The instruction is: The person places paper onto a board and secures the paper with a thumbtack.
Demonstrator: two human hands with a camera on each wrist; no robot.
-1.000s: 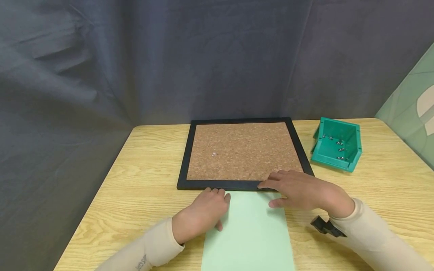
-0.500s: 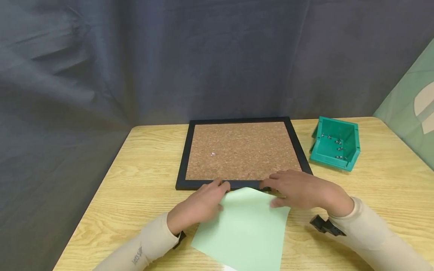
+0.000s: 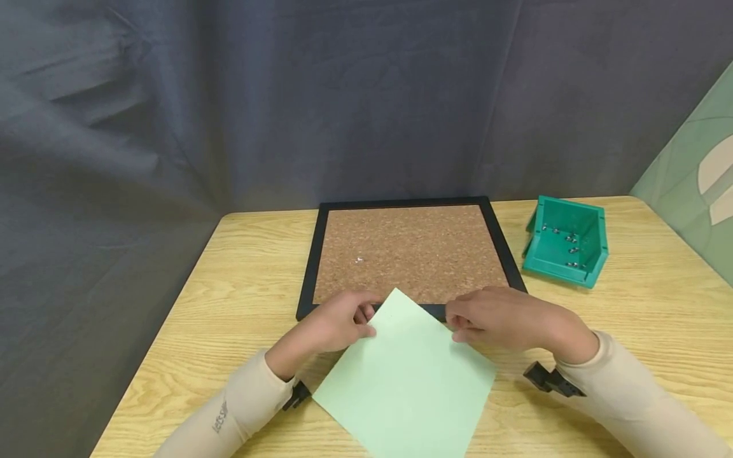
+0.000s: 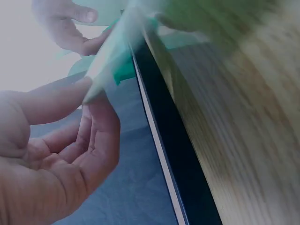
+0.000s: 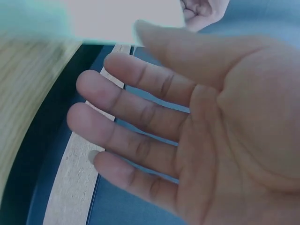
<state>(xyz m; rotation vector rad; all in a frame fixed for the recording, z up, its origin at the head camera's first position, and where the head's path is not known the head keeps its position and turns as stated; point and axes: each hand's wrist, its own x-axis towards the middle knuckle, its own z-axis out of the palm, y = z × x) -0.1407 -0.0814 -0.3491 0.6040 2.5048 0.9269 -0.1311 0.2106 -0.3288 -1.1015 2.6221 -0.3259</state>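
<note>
A pale green sheet of paper (image 3: 409,375) is turned diagonally, one corner overlapping the near edge of the framed cork board (image 3: 412,254). My left hand (image 3: 338,321) pinches its upper left edge between thumb and forefinger; the left wrist view shows the raised paper edge (image 4: 101,65) between those fingertips. On the other side, my right hand (image 3: 509,318) is at the upper right edge. In the right wrist view its thumb overlaps the sheet's border while the other fingers (image 5: 140,112) are spread below, relaxed and slightly bent, over the board's frame.
A green plastic bin (image 3: 564,245) holding several small metal pieces stands right of the board. A small shiny piece (image 3: 359,259) lies on the cork. Dark cloth (image 3: 366,102) hangs behind the wooden table (image 3: 240,280).
The sheet has turned from straight to diagonal, its upper corner rising over the board's near frame. My left hand has shifted left and up with its edge; the right hand has stayed nearly in place.
</note>
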